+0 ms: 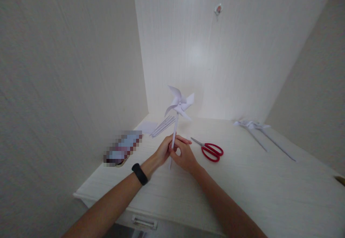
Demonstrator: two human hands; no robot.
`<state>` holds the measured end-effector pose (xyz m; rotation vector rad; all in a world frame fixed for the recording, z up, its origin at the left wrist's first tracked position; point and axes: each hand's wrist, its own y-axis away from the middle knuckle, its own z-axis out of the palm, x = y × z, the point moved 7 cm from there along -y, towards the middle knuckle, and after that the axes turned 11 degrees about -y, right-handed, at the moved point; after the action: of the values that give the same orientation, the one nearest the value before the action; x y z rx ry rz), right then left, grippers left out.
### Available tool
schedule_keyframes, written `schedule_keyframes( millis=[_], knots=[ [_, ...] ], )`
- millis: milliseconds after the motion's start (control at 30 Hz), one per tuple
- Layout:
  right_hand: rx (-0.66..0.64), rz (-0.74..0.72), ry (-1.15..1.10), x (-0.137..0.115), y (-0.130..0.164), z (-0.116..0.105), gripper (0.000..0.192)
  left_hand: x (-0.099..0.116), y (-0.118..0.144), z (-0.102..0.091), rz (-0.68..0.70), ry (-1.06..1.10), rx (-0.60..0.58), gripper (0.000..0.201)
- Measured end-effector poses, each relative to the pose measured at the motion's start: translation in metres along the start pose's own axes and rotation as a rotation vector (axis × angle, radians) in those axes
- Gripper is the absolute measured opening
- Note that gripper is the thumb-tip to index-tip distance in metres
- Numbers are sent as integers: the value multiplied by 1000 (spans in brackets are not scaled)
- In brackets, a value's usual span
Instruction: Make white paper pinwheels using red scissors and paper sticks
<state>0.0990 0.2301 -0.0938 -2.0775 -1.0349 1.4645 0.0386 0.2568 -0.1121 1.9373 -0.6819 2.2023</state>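
Pinwheel (179, 104), white folded paper on a thin stick, stands upright, gripped by left hand (163, 151) and right hand (184, 155).

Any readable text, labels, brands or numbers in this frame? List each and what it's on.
None can be read.
Pixelated object at the desk's left edge: blurred out, nothing legible.
Black wristband on the left wrist: no display or mark visible.
Red scissors: no visible brand.
Paper pinwheel held by the left hand and right hand: plain white.
Small wall fixture: too small to tell.
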Motion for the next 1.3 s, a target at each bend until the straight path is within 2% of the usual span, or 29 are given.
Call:
schedule_keyframes(
  millis=[167, 367, 500, 633, 767, 900, 1033, 1167, 1233, 1300],
  knots=[
    [7, 21, 20, 1, 1, 1, 5, -1, 2, 1, -31, 15, 1, 45],
    [5, 56, 10, 0, -1, -3, 6, 7, 1, 5, -17, 42, -1, 43],
    [-7, 98, 56, 6, -8, -17, 3, -2, -5, -3, -16, 85, 45, 41],
    [-118, 165, 42, 19, -14, -38, 9, -19, -8, -17, -103, 66, 144, 32],
    [-99, 238, 41, 32, -12, -63, 8, -25, -6, -13, -160, -9, 83, 33],
    [-64, 239, 7, 30, -6, -70, 9, -27, -4, -4, -173, -78, -3, 31],
    [-34, 307, -21, 30, 2, -76, 10, -38, -6, -1, -213, -150, -61, 32],
    [69, 400, 67, 35, 9, -105, 12, -43, -6, -5, -254, -233, -36, 29],
    [126, 475, 175, 41, 14, -127, 16, -41, -5, -5, -255, -263, -40, 26],
    [148, 546, 374, 46, 19, -150, 22, -40, -5, -4, -258, -280, -50, 25]
  ],
)
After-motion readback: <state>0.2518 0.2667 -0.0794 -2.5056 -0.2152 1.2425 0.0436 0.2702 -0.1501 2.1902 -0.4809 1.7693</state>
